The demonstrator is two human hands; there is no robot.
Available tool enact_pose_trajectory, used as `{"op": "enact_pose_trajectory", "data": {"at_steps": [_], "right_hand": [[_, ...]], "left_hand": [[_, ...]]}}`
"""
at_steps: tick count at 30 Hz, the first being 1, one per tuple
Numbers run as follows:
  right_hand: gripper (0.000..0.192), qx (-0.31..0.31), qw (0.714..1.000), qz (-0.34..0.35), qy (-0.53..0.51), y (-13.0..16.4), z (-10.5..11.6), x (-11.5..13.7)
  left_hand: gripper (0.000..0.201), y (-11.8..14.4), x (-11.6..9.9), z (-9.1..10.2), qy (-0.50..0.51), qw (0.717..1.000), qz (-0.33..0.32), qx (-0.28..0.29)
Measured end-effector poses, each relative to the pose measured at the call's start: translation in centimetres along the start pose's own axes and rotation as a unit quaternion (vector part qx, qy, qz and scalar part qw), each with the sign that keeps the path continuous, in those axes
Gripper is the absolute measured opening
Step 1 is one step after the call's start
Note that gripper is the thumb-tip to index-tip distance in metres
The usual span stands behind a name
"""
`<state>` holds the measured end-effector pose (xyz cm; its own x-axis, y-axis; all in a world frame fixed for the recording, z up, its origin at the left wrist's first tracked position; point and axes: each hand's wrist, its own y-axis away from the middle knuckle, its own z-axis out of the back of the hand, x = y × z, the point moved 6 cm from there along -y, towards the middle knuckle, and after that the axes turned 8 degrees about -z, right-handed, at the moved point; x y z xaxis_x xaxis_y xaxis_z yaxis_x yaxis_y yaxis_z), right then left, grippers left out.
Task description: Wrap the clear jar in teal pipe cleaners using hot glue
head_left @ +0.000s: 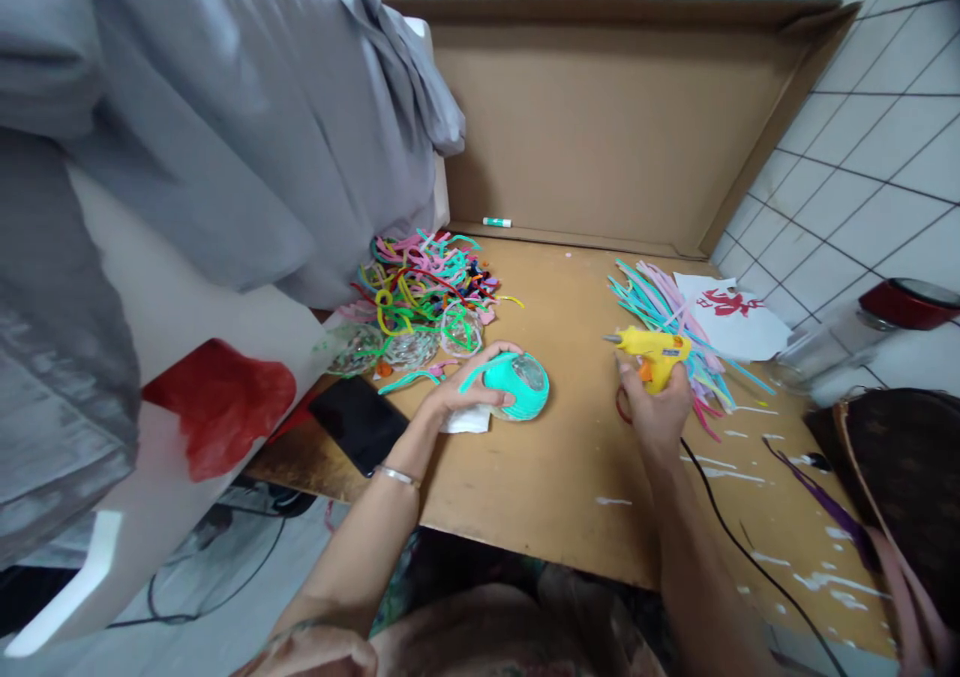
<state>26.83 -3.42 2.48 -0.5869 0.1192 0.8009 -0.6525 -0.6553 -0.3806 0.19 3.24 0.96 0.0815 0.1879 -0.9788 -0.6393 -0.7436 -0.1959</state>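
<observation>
My left hand (480, 382) is wrapped round a rounded object covered in turquoise pipe cleaner (517, 402), with a clear patch showing on its upper right. A loose turquoise end stands out beside my fingers. In my right hand (658, 402) is a yellow hot glue gun (651, 349), its nozzle pointing left over the table. Partly under my left hand lies a piece of white paper (469, 420). Turquoise and pink pipe cleaners (660, 297) are spread behind the glue gun.
Tangled coloured pipe cleaners (420, 277) heap at the back left. A black phone (358, 422) lies left of my forearm. Cardboard (600, 127) walls the back, with a glue stick (497, 223) before it. A glass jar (840, 342) and brown bag (907, 477) stand right; a black cord (739, 547) trails forward.
</observation>
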Motion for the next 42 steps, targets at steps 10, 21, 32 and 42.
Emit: {"op": "enact_pose_trajectory", "data": {"at_steps": [10,21,32,42], "right_hand": [[0.044,0.018,0.975,0.177,0.135,3.8,-2.1,3.3],[0.029,0.029,0.967,0.193,0.165,4.2,-2.6,3.7],[0.029,0.041,0.967,0.186,0.172,4.2,-3.0,3.4],[0.019,0.027,0.964,0.205,0.166,4.2,-2.8,3.2]], "left_hand": [[0.076,-0.2,0.7,0.3,0.000,0.999,-0.021,0.043],[0.075,-0.3,-0.1,-0.3,-0.023,0.998,-0.020,0.054],[0.074,-0.2,-0.6,-0.5,-0.034,0.998,-0.013,0.053],[0.074,-0.3,-0.4,-0.6,-0.020,0.998,-0.015,0.058]]}}
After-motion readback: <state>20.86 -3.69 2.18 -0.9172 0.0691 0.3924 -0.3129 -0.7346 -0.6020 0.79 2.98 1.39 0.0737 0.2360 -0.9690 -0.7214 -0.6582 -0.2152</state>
